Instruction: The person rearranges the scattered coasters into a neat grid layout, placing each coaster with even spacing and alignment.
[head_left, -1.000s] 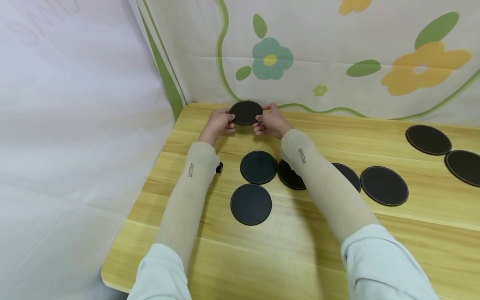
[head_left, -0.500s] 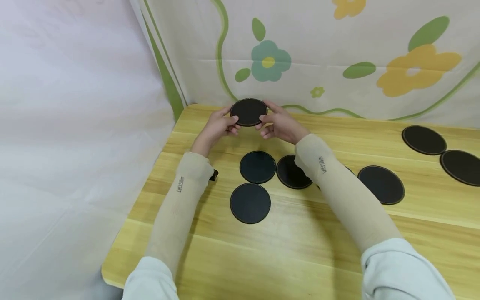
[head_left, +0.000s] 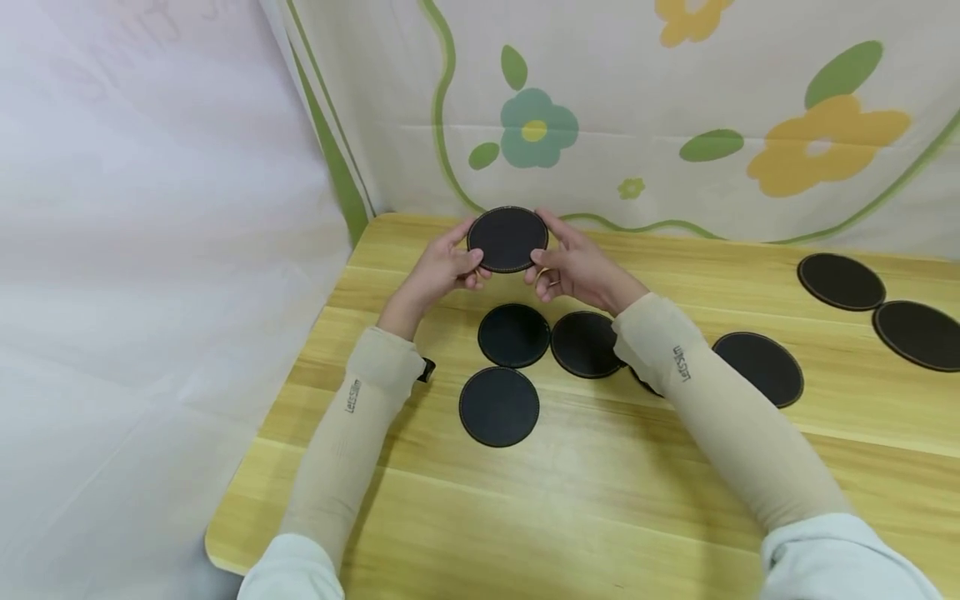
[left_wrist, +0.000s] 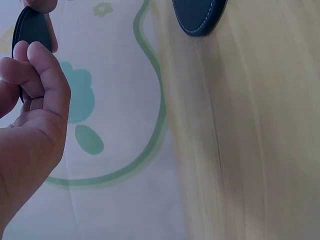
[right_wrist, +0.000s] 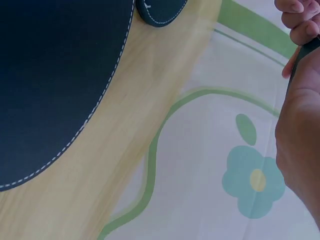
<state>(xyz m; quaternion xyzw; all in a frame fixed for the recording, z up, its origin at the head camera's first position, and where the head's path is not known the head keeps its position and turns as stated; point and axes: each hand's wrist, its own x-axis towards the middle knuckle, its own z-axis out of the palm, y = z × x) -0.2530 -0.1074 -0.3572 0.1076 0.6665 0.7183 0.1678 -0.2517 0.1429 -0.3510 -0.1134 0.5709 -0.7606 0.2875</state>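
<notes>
Between both hands a round black coaster [head_left: 507, 239] with a stitched edge is held up above the far side of the table, its face tilted toward the head camera. My left hand [head_left: 444, 268] pinches its left edge, thumb on the face and fingers behind. On the opposite edge my right hand [head_left: 581, 265] pinches it the same way. In the left wrist view the coaster [left_wrist: 34, 31] appears nearly edge-on beside the left hand [left_wrist: 37, 105]. The right wrist view shows the right hand [right_wrist: 305, 110] at its right border, with only a sliver of the coaster visible.
Several like coasters lie flat on the wooden table [head_left: 525, 517]: one at centre [head_left: 513, 335], one touching it below [head_left: 498, 407], one to its right [head_left: 587, 344]. Others lie farther right, such as the far coaster [head_left: 841, 282]; the right forearm partly covers some. A patterned curtain [head_left: 637, 100] hangs behind.
Both hands have drawn the held coaster slightly nearer and to the right, and it looks larger and more tilted up. The right forearm has swung right, uncovering more of the coaster beneath it.
</notes>
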